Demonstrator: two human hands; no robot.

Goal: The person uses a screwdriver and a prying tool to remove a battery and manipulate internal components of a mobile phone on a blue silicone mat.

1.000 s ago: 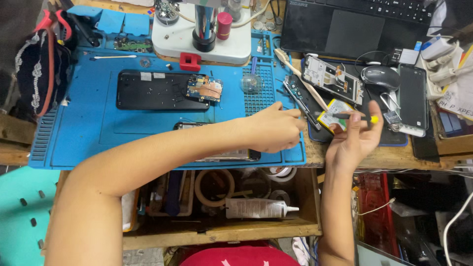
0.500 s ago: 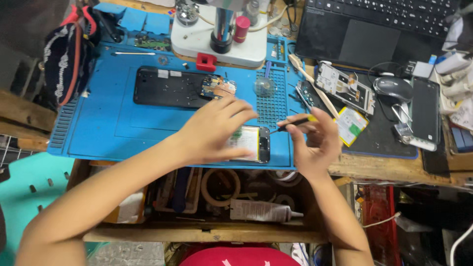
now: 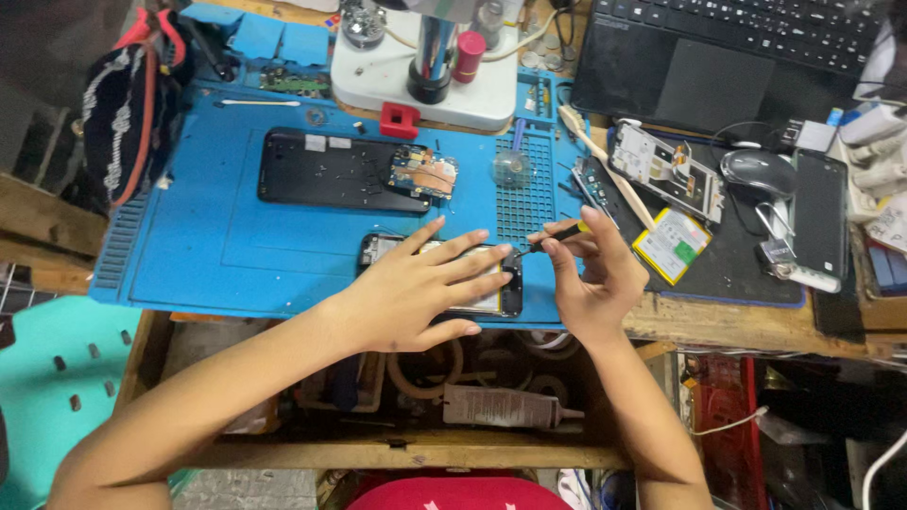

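L hand (image 3: 416, 293) lies flat w/ fingers spread wide over the opened phone (image 3: 505, 288) at the blue mat's (image 3: 208, 246) near edge, pinning it down. R hand (image 3: 590, 279), at 3 o'clock of the phone, has fingers pinched narrow on a small screwdriver (image 3: 553, 238), tip at the phone's top-right corner. Another disassembled phone (image 3: 326, 170) sits at 11 o'clock, well apart, on the desk (image 3: 746, 321) mat.

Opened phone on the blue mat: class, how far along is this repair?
Done: the opened phone has its back off. In hand: the left hand pins it while the right hand sets a black-and-yellow screwdriver at its corner. Left: the yellow battery lies apart on the black mat.
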